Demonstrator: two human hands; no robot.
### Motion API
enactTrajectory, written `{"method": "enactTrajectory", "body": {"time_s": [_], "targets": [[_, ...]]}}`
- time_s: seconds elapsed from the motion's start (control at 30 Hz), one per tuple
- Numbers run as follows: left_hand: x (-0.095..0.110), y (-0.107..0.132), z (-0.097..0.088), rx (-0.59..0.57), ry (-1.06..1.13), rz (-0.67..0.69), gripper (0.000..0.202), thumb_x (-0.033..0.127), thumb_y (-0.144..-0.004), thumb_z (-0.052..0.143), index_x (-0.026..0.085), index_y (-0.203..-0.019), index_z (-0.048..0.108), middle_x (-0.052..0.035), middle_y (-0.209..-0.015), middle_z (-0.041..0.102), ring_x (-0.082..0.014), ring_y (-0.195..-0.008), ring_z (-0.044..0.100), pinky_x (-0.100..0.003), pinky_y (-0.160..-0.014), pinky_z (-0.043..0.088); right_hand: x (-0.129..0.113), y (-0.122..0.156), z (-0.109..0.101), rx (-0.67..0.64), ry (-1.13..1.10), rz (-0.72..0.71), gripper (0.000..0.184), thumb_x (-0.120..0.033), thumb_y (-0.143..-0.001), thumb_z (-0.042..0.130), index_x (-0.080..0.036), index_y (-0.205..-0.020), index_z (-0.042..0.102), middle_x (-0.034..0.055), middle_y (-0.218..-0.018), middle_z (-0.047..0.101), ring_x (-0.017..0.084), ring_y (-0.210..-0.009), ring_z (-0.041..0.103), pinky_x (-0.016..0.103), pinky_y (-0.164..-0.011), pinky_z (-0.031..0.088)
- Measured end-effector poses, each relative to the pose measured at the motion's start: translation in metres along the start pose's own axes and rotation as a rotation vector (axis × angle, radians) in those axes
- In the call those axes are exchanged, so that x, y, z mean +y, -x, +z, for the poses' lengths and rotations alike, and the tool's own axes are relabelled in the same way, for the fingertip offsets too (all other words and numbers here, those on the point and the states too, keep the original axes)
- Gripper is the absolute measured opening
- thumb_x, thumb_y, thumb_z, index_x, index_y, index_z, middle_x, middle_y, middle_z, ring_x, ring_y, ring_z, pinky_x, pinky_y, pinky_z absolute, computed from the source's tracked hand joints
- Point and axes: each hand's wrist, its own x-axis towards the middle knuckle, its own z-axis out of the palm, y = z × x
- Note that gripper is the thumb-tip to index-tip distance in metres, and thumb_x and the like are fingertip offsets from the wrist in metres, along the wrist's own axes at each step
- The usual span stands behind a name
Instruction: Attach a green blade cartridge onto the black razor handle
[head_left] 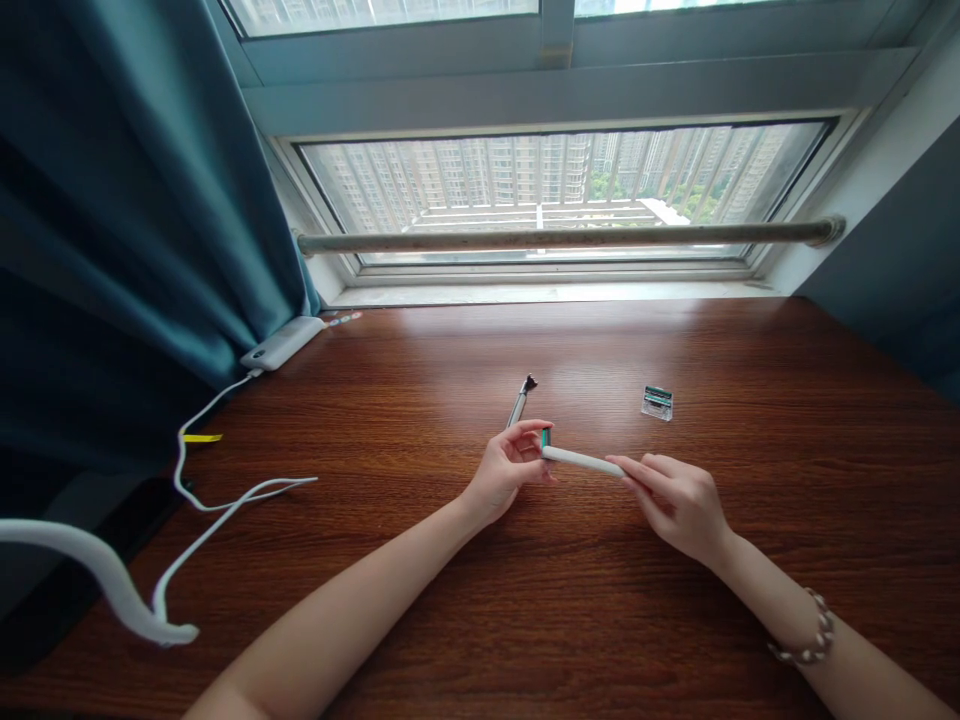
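Note:
My left hand (514,468) pinches a small razor cartridge (546,438) with green and dark stripes between thumb and fingers. In my right hand (679,505) is a slim white stick (585,460), gripped at its right end. The stick's left end meets the lower part of the cartridge; whether the two are joined, I cannot tell. Just beyond my left hand lies a silver razor handle (517,402) with a black top end and no cartridge on it, its lower end hidden by the fingers. A clear case (658,403) holding a green-striped cartridge lies farther right.
On the left of the brown wooden table (420,360) are a white power bank (283,343), a white cable (217,515) and a yellow strip (202,438). A thick white curved arm (105,570) juts in at lower left. Behind are a blue curtain (150,180) and a window rail (562,238).

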Motion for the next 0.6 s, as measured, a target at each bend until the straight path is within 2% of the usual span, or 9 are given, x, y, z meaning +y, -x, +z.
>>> {"method": "enactTrajectory", "body": {"time_s": [0.27,0.4,0.6], "targets": [[0.0013,-0.001,0.0004,-0.02,-0.011,0.083,0.042,0.008,-0.058,0.07,0.018,-0.097,0.06,-0.001,-0.076,0.052,-0.0105,-0.068,0.049,-0.022,-0.055,0.049,0.0018,0.0003,-0.003,-0.002,-0.054,-0.003,0.028,-0.023,-0.083,0.047,-0.023,-0.109,0.058,0.0013,-0.069,0.056,0.011,-0.061,0.051,0.023,-0.058,0.037],[-0.0008,-0.0017,-0.0007,-0.023,-0.049,0.08,0.042,0.01,-0.056,0.071,0.018,-0.096,0.06,-0.0013,-0.078,0.053,-0.011,-0.068,0.05,-0.023,-0.056,0.048,0.0006,0.001,-0.0017,0.024,-0.062,0.012,0.029,-0.023,-0.083,0.047,-0.023,-0.109,0.058,0.0011,-0.067,0.056,0.011,-0.059,0.05,0.023,-0.057,0.038],[-0.0035,-0.0026,-0.004,-0.071,-0.093,0.116,0.04,0.009,-0.06,0.069,0.016,-0.098,0.058,-0.0086,-0.096,0.061,-0.017,-0.084,0.058,-0.031,-0.079,0.045,0.001,0.0001,-0.0029,-0.003,-0.013,-0.039,0.026,-0.023,-0.083,0.047,-0.022,-0.106,0.06,0.0024,-0.07,0.058,0.012,-0.061,0.051,0.024,-0.058,0.037]]}}
